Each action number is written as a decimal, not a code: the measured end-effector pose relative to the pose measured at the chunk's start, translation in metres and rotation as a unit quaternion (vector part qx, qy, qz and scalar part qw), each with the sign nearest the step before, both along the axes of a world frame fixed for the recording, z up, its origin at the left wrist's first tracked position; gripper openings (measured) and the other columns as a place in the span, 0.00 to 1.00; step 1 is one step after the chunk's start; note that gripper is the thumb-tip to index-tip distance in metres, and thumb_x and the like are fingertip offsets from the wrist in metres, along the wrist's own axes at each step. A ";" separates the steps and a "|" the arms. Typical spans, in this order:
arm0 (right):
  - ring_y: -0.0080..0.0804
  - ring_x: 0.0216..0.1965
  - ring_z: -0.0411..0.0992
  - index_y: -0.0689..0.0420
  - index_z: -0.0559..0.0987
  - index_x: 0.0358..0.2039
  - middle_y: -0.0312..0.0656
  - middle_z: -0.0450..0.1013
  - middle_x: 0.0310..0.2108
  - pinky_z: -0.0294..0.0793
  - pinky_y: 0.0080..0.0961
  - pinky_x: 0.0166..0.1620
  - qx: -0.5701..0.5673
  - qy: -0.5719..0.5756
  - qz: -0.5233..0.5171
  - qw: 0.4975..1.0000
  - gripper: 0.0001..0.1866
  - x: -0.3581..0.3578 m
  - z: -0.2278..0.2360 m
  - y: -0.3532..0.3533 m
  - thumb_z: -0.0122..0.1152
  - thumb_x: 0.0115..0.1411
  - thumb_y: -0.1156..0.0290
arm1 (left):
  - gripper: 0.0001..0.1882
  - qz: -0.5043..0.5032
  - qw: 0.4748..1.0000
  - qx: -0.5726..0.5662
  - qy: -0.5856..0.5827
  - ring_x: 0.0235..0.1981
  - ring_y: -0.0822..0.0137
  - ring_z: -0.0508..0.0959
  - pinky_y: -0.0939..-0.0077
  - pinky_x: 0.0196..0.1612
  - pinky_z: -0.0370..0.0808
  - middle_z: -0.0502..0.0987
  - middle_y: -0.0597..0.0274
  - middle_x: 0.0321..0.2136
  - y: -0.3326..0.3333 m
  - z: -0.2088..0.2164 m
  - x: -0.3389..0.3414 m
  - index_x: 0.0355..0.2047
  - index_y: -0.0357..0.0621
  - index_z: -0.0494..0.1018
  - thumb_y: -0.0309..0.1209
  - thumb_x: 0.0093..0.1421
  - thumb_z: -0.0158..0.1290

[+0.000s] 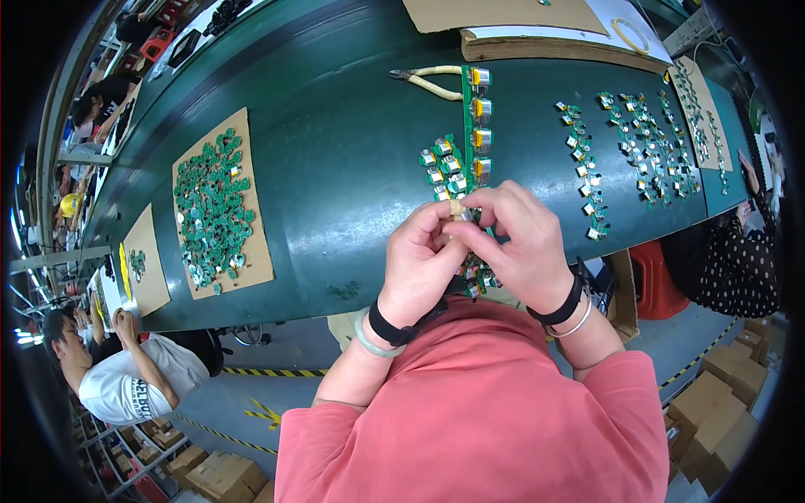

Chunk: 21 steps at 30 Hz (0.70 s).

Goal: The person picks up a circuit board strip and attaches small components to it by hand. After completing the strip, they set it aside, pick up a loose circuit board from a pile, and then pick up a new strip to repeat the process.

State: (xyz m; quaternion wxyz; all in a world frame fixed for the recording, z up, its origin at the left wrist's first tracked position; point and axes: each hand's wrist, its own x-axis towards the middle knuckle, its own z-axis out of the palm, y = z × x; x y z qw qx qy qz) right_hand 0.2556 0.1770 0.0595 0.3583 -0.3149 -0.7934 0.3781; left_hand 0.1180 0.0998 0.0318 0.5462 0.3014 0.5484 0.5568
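My left hand [422, 264] and my right hand [521, 243] meet at the near edge of the green table. Thumbs and fingers of both are pinched around a small silver and yellow part [459, 210], mostly hidden by the fingertips. Just beyond them runs a long green circuit board strip [468, 126] carrying several silver cells with yellow tape. Left of that strip lies a cluster of small boards with silver cells [444, 163]. More small boards [476, 281] show below my hands. Cutting pliers [428, 81] with cream handles rest at the strip's far end.
A cardboard sheet [256, 251] heaped with small green boards [214, 201] lies to the left. Rows of boards with cells [646, 151] spread over the right side. At the back sits a cardboard stack [553, 49] with a tape ring [631, 35]. A co-worker [126, 377] sits far left.
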 end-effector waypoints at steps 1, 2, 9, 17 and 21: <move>0.23 0.25 0.70 0.61 0.77 0.37 0.37 0.71 0.27 0.69 0.20 0.26 0.070 -0.029 0.009 0.997 0.10 -0.001 -0.001 0.001 0.65 0.55 0.79 | 0.13 -0.005 1.000 -0.001 0.017 0.38 0.76 0.77 0.82 0.40 0.76 0.78 0.62 0.40 0.000 0.000 0.000 0.48 0.35 0.71 0.17 0.62 0.49; 0.23 0.25 0.70 0.61 0.77 0.37 0.37 0.71 0.27 0.69 0.20 0.26 0.070 -0.029 0.009 0.997 0.10 0.000 0.001 0.000 0.65 0.55 0.79 | 0.13 -0.005 1.000 -0.001 0.017 0.38 0.76 0.77 0.82 0.40 0.76 0.78 0.62 0.40 0.000 0.000 0.000 0.48 0.35 0.71 0.17 0.62 0.49; 0.25 0.25 0.71 0.62 0.77 0.37 0.39 0.71 0.27 0.71 0.21 0.28 -0.029 -0.026 0.006 0.999 0.10 0.012 -0.002 -0.001 0.65 0.54 0.80 | 0.15 0.024 0.995 0.033 -0.095 0.40 0.76 0.78 0.81 0.45 0.75 0.78 0.63 0.40 0.003 -0.006 -0.011 0.49 0.35 0.70 0.16 0.61 0.49; 0.25 0.29 0.73 0.63 0.78 0.34 0.41 0.72 0.30 0.73 0.18 0.32 -0.198 0.031 0.011 0.980 0.06 0.016 -0.001 0.002 0.63 0.56 0.80 | 0.15 0.010 0.997 0.031 -0.068 0.42 0.76 0.77 0.81 0.47 0.75 0.78 0.62 0.41 0.003 -0.007 -0.008 0.49 0.36 0.71 0.16 0.61 0.49; 0.24 0.28 0.72 0.63 0.78 0.35 0.40 0.73 0.30 0.71 0.18 0.31 -0.129 0.032 0.006 0.991 0.06 0.013 -0.009 0.003 0.63 0.56 0.81 | 0.16 -0.006 0.996 0.018 -0.086 0.42 0.76 0.77 0.81 0.48 0.74 0.78 0.63 0.42 0.004 -0.006 -0.009 0.49 0.36 0.72 0.16 0.61 0.49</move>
